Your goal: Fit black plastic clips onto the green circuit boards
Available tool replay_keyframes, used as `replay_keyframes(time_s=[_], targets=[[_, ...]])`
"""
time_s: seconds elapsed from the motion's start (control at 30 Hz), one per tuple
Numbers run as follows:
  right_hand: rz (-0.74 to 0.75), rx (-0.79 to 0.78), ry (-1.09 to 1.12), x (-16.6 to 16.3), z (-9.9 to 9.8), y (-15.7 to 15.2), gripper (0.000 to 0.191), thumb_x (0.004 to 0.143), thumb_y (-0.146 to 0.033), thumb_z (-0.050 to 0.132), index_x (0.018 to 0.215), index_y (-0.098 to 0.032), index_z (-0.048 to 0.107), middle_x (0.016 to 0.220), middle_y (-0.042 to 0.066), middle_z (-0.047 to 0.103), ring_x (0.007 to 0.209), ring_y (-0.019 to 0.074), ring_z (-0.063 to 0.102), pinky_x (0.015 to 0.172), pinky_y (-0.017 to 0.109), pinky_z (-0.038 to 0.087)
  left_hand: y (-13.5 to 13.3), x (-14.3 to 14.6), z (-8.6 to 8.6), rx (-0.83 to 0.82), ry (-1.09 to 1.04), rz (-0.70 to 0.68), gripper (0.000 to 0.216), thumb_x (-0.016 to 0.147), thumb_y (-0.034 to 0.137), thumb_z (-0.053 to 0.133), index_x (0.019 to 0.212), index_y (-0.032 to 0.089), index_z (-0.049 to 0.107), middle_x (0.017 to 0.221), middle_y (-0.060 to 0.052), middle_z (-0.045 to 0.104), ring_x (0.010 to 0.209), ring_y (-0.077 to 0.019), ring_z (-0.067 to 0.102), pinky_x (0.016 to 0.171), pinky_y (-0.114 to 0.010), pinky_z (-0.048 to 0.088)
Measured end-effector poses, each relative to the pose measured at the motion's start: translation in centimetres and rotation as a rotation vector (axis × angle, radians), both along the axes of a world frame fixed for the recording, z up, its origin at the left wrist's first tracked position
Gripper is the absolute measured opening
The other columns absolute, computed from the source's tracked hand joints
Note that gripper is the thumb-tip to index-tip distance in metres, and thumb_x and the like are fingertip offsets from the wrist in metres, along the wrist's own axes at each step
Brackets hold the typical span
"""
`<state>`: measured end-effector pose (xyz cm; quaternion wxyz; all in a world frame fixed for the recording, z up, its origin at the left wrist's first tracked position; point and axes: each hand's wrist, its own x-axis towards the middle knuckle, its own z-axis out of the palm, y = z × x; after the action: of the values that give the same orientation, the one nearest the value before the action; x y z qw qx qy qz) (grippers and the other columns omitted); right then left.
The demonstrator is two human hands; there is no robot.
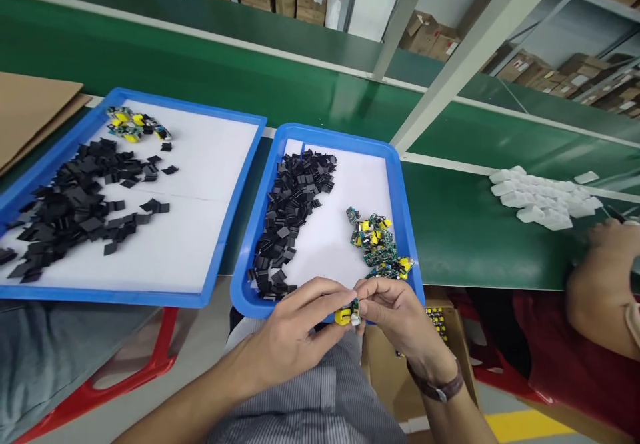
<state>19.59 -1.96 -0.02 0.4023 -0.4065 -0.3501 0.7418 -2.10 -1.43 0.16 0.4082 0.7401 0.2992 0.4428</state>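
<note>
A small circuit board point(355, 313) with a yellow block on it is held between my two hands, just over the near edge of the blue tray point(407, 211). My left hand point(305, 324) grips its left side, and the fingertips of my right hand point(395, 317) pinch its right side. The fingers hide part of the board. Inside the tray, a heap of black flat pieces point(295, 197) runs down the left side. A pile of circuit boards point(377, 241) with yellow parts lies at the right, just beyond my right hand.
On the left, a second blue tray point(210, 257) bears more black pieces point(80, 191) and several boards point(133, 124). White plastic cases point(545, 194) lie on the green bench point(460, 231) near a co-worker's arm point(607, 277). An open carton point(395, 377) with boards stands below my right forearm. A slanted post point(465, 57) rises behind.
</note>
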Motion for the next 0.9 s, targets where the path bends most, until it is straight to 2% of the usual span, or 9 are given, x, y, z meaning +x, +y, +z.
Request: replay_keyframes(time_s=[0.13,0.27,0.47,0.63,0.9], targets=[[0.0,-0.013,0.014,-0.7,-0.3,0.1,0.016,0.083,-0.03,0.089,0.084,-0.018,0.079,0.076,0.001,0.075,0.057,0.012,0.071,0.055,0.022,0.062,-0.1,-0.3,-0.5,-0.032,-0.018,0.002,0.056,0.092,0.002,0.067,0.143,0.025,0.063,0.116,-0.01,0.072,0.1,-0.0204,0.074,0.086,-0.032,0.064],[-0.058,0.019,0.009,-1.4,-0.7,0.2,0.01,0.083,-0.026,0.088,0.084,-0.02,0.081,0.073,-0.001,0.073,0.056,0.0111,0.07,0.052,0.022,0.061,0.1,-0.4,-1.1,-0.091,-0.004,0.021,0.049,0.093,0.003,0.067,0.138,0.022,0.066,0.115,-0.01,0.071,0.102,-0.0198,0.073,0.088,-0.034,0.063],[-0.015,-0.027,0.071,-1.0,-0.3,0.5,0.02,0.077,-0.027,0.094,0.092,-0.021,0.082,0.077,-0.001,0.074,0.057,0.011,0.072,0.056,0.021,0.063,0.7,-0.9,-0.7,-0.295,-0.172,-0.086,0.043,0.091,0.013,0.077,0.132,0.024,0.072,0.111,-0.01,0.074,0.099,-0.0205,0.074,0.082,-0.033,0.064],[0.026,-0.069,0.088,-1.3,-0.3,0.8,0.04,0.067,-0.027,0.1,0.1,-0.022,0.079,0.08,-0.002,0.073,0.062,0.0103,0.07,0.057,0.019,0.061,0.9,-1.2,-0.6,-0.284,-0.191,-0.143,0.046,0.088,0.014,0.082,0.132,0.024,0.072,0.109,-0.01,0.075,0.093,-0.0203,0.073,0.079,-0.033,0.062],[0.026,-0.05,0.124,-1.9,-1.0,0.9,0.032,0.072,-0.028,0.098,0.096,-0.022,0.078,0.076,-0.002,0.072,0.063,0.0096,0.068,0.059,0.018,0.058,0.8,-1.3,-0.9,-0.259,-0.118,-0.12,0.042,0.087,0.015,0.082,0.127,0.023,0.072,0.104,-0.008,0.073,0.09,-0.02,0.071,0.08,-0.034,0.061]])
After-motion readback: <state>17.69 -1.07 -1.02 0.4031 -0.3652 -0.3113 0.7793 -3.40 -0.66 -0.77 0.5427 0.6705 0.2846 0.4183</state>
